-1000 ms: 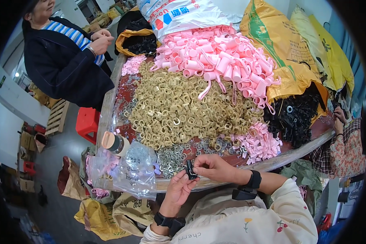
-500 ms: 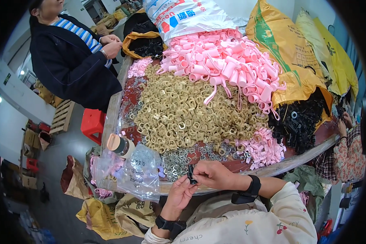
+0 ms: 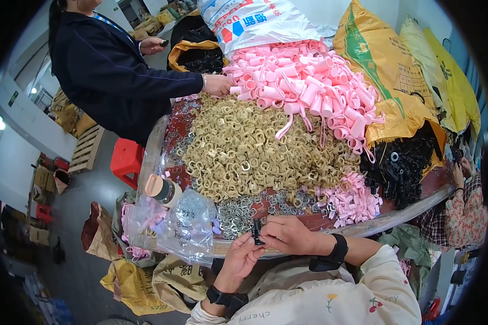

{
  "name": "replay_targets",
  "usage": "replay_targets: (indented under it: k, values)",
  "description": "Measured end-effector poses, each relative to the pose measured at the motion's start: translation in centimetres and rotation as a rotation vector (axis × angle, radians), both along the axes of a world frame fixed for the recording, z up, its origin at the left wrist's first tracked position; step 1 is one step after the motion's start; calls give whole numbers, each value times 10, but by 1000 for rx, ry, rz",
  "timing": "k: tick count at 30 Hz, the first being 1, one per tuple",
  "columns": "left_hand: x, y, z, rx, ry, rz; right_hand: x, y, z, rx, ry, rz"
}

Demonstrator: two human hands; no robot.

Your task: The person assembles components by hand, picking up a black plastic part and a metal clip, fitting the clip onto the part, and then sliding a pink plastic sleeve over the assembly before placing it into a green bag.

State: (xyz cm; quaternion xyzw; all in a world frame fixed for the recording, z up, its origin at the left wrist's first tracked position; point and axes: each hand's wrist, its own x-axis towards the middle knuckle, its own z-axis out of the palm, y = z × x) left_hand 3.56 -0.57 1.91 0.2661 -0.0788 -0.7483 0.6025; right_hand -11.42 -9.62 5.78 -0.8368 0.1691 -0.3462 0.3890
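At the table's near edge, a small black plastic part [image 3: 256, 229] stands upright between my two hands. My left hand [image 3: 242, 257] pinches its lower end between thumb and fingertips. From the other side, the fingers of my right hand [image 3: 288, 234] close on the same part, partly hiding it. Just beyond my hands lie loose silver metal clips [image 3: 237, 216]. Behind them spreads a big heap of tan ring-shaped pieces [image 3: 255, 149]. A pile of small pink tabs [image 3: 354, 200] is to the right of my hands.
Pink looped sleeves [image 3: 309, 89] are heaped at the back under a white sack [image 3: 260, 21]. A yellow sack [image 3: 382, 59] spills black parts [image 3: 398, 168] at right. A bottle [image 3: 163, 190] and clear plastic bag [image 3: 187, 227] stand left. A co-worker [image 3: 114, 76] reaches in from the left; another sits far right.
The co-worker at left has leaned in and stretched one hand to the pink sleeves, while the other holds a small black part. My hands have hardly moved on the black part.
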Motion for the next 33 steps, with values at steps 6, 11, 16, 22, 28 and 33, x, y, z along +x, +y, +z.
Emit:
replay_targets:
  k: [6,11,16,22,28,33]
  values:
    - [-3,2,3,11,-98,9,-6,0,-5,-219,43,-6]
    - [-5,-1,8,0,-95,-32,-11,-1,-3,186,18,84]
    - [-5,-6,8,20,-205,-96,-34,-4,-10,445,112,104]
    - [-1,-12,0,44,-228,-89,-108,-45,-38,-297,490,-387]
    - [-12,-15,-6,74,-178,-106,-129,-57,-49,-377,626,-388]
    - [-18,-21,-4,89,-197,-108,-122,-60,-41,-30,402,-334]
